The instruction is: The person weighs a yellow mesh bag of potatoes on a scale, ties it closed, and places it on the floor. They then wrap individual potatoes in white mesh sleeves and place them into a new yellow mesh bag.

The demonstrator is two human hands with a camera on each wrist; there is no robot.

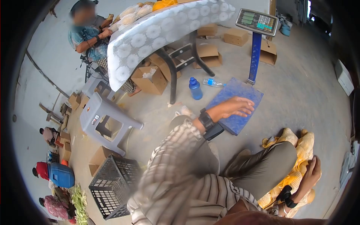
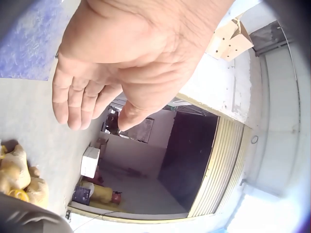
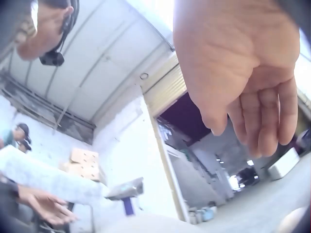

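My left hand (image 1: 234, 107) hangs over the blue platform (image 1: 240, 95) of a floor scale, its fingers loosely extended with nothing in them. In the left wrist view the palm (image 2: 131, 63) is bare. The scale's display head (image 1: 257, 21) stands on a blue post behind the platform. Off to the right, my right hand (image 1: 312, 174) is beside a row of pale tan produce in yellow and white netting (image 1: 300, 150). Its fingers are relaxed, and the right wrist view shows the palm (image 3: 243, 58) bare too.
A cloth-covered table (image 1: 161, 33) stands ahead, with a seated person (image 1: 90, 37) at its far left. Cardboard boxes (image 1: 150, 80), a blue bottle (image 1: 195, 89) and a clear bottle (image 1: 213, 83) are on the floor. Left are a grey stool (image 1: 99, 108) and a black crate (image 1: 112, 187).
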